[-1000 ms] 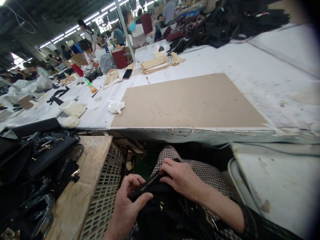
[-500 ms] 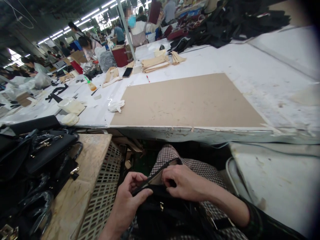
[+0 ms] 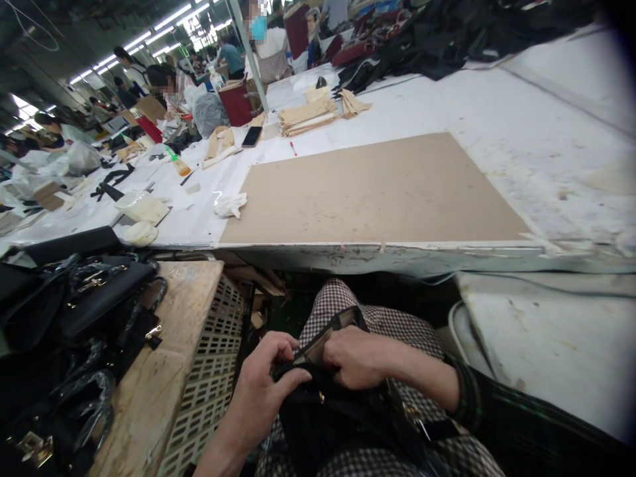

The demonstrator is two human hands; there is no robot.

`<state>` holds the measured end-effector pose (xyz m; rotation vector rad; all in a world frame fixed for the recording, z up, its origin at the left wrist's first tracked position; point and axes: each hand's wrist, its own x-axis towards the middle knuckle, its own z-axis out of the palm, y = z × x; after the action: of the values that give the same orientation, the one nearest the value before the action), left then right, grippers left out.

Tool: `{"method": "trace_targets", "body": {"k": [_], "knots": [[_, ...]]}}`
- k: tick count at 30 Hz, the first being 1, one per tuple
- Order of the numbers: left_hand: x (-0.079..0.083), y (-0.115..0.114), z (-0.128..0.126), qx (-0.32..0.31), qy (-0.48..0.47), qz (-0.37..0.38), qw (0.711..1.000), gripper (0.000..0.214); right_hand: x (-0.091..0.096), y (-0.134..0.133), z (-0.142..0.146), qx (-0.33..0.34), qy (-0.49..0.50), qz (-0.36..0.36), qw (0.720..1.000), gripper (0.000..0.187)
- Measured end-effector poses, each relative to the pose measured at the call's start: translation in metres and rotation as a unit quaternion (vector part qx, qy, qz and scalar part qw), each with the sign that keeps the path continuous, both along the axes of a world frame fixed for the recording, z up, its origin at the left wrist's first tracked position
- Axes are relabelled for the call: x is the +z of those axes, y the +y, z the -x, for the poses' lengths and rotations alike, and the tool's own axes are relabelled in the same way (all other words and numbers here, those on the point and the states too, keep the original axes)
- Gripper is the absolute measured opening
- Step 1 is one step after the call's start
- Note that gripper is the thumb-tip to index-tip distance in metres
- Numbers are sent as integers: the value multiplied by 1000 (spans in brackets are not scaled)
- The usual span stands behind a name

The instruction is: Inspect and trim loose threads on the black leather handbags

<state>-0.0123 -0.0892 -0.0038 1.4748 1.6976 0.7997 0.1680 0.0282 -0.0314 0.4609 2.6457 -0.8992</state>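
A black handbag with gold-coloured fittings lies across my lap, its mouth open and a grey-beige lining showing inside. My left hand grips the near left corner of the bag's rim between thumb and fingers. Over the opening, my right hand is closed, its fingertips reaching in against the lining and the near edge. What exactly those fingertips pinch is hidden inside the bag. The checked cloth on my lap lies under the bag.
Black handbags are piled on a board over a plastic crate at left. Ahead, a white worktable bears a brown sheet, a phone, beige pieces and a glue bottle. Other people work farther back.
My right hand has turned and pushed slightly deeper into the bag's mouth. The left hand has shifted a little to the right along with the bag's rim.
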Motion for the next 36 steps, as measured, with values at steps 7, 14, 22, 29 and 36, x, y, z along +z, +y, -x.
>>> {"method": "trace_targets", "body": {"k": [7, 14, 22, 29, 36], "knots": [[-3, 1, 6, -76, 77, -29, 994, 11, 3, 5, -11, -50, 29, -32, 998, 23], [-3, 0, 6, -108, 109, -5, 988, 15, 13, 6, -34, -112, 141, 78, 981, 37], [3, 4, 5, -144, 73, 35, 986, 19, -6, -4, -27, -129, 284, 75, 947, 6], [13, 6, 2, -154, 32, 36, 987, 18, -8, -6, -15, -28, 390, 129, 911, 4], [6, 0, 6, -166, 40, 8, 985, 18, -14, -11, -15, -32, 399, 145, 905, 11]]}}
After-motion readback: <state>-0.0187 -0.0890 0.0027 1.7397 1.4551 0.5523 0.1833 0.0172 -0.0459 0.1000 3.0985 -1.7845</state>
